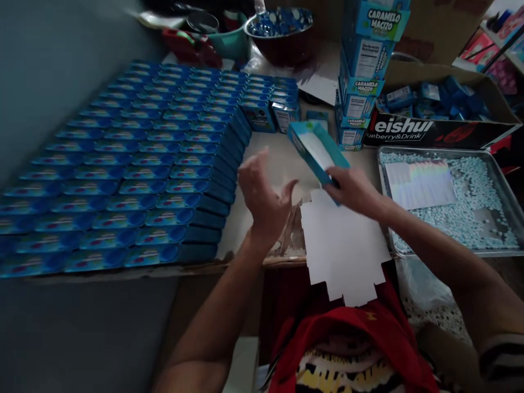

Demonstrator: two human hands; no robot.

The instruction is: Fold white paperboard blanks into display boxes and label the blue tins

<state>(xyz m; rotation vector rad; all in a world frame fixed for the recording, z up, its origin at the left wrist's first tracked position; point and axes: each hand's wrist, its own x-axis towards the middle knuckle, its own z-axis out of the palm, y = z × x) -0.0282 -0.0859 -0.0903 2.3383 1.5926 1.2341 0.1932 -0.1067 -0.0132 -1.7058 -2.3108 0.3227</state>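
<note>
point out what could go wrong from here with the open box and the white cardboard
The flat white notched cardboard hangs over the table's front edge, so a body shift could knock it down. The shallow open blue box in the right hand is near the tall stack of blue printed boxes; a careless swing might topple it. The right forearm reaches over the metal tray and might spill its small pale-blue pieces.

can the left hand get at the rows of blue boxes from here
Probably yes: the left hand looks empty and is close beside the rows of blue boxes, with nothing visible between them.
</note>
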